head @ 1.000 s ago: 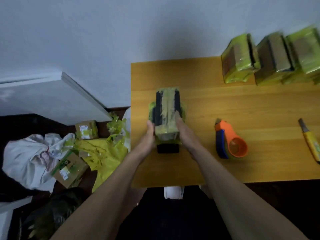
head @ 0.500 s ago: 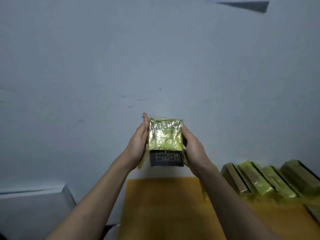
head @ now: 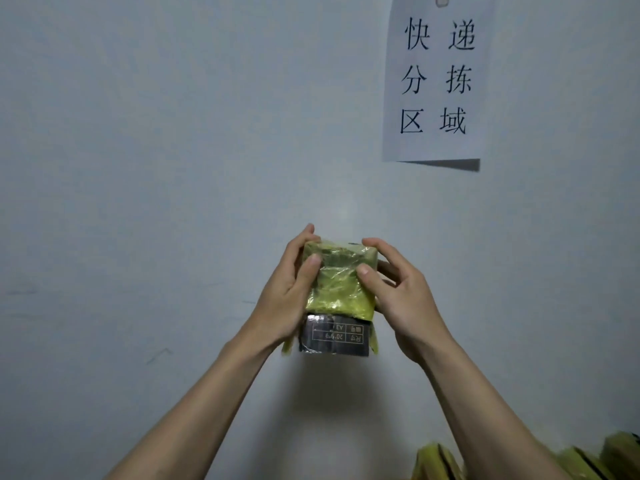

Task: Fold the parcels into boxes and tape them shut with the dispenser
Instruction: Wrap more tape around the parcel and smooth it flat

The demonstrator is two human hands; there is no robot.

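- Head view: the parcel, wrapped in yellow-green tape with a black labelled end facing down, is held up in the air before the bare wall.
- The left hand and right hand grasp its sides, thumbs pressed on the near face.
- Open room lies all around the parcel; a paper sign hangs well above to the right.
- More taped parcels sit at the bottom right edge, well below the right forearm.

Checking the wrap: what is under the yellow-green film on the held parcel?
Below the film a black label end sticks out. What the film covers higher up cannot be seen.
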